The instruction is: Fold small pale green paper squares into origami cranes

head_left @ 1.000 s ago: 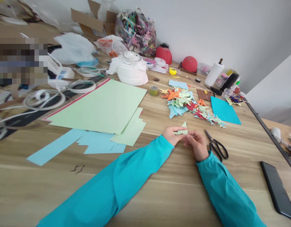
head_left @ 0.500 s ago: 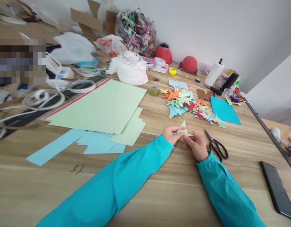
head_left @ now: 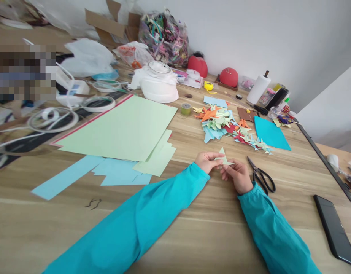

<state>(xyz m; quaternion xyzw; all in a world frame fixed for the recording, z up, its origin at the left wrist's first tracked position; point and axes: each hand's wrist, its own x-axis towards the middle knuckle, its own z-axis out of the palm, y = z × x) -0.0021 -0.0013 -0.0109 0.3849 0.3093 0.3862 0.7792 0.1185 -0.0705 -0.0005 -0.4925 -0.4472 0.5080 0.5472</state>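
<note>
A small pale green folded paper piece [head_left: 224,158] is pinched between both of my hands above the wooden table [head_left: 192,228]. My left hand [head_left: 207,161] grips its left side with closed fingers. My right hand [head_left: 238,176] holds its right side, fingers curled. Both arms wear turquoise sleeves. A pile of folded paper shapes [head_left: 223,125] in orange, green, blue and red lies just beyond my hands. Black scissors [head_left: 261,176] lie flat right of my right hand.
A large pale green sheet [head_left: 121,129] and light blue offcuts [head_left: 101,171] lie to the left. A teal sheet [head_left: 270,133] sits at right, a black phone [head_left: 335,230] near the right edge. Tape rolls, a white bowl, bags and boxes crowd the back.
The folded piece has been turned slightly between my fingers, its point now further right. My hands have stayed almost in place.
</note>
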